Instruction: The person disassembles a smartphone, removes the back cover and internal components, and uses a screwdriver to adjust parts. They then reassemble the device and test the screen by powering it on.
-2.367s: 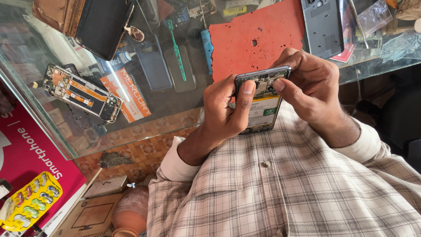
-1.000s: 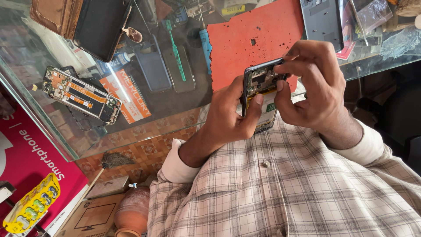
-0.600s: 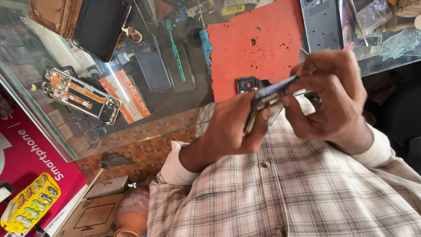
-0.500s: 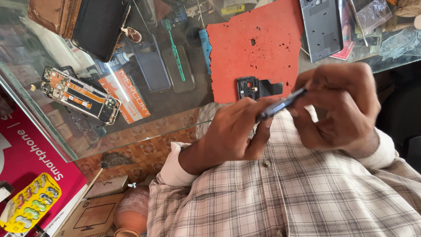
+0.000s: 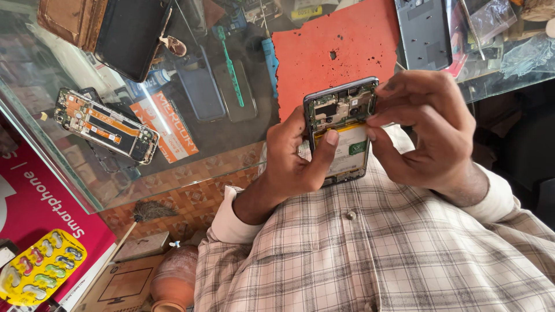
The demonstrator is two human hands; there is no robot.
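Turned face-up again, the opened phone (image 5: 341, 130) sits clamped between left hand (image 5: 298, 159) and right hand (image 5: 425, 130) grip.

Magenta box (image 5: 40, 202) with white lettering lower left, yellow blister pack (image 5: 40, 274) on it. Orange-white label card (image 5: 165, 130) under the glass counter (image 5: 69, 190). Brown carton (image 5: 124, 286) at the bottom edge.

Glass counter (image 5: 69, 150): slants across the upper left.
Red mat (image 5: 335, 52): on the glass, pitted with dark spots.
Second opened phone (image 5: 106, 125): on the glass at left, circuitry up.
Green brush (image 5: 231, 66): beside dark phone covers (image 5: 202, 86).
Brown wallet (image 5: 72, 20): top left corner.
Clay pot (image 5: 173, 280): below the counter.
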